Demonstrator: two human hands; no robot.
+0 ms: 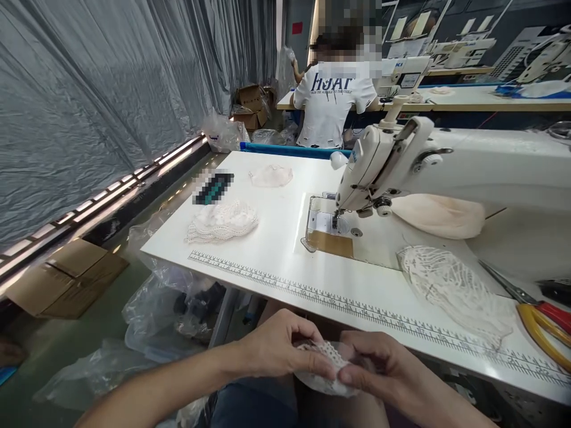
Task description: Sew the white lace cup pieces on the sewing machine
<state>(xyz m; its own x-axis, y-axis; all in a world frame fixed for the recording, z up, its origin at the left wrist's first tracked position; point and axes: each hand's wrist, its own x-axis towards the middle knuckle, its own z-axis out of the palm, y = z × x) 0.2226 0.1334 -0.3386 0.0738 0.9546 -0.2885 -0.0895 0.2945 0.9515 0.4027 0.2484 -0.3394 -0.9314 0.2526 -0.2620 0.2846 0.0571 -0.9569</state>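
Over my lap, just below the table's front edge, both hands grip a small piece of white lace fabric (331, 355). My left hand (292, 348) pinches its left side between thumb and fingers. On the right side, my right hand (379, 362) holds the edge with its thumb close to the left thumb. Part of the piece is hidden behind the fingers. Ahead of them stands a white sewing machine (383, 160), its needle over the metal plate. A heap of white lace pieces (450, 291) lies to the right, and a stack of lace pieces (223, 221) to the left.
A printed ruler (312, 294) runs along the front of the white table (267, 255). Scissors (530, 309) with yellow and red handles lie at right. A pale fabric piece (271, 175) lies farther back. Cardboard (66, 276) and plastic bags are at left. A person (332, 101) sits ahead.
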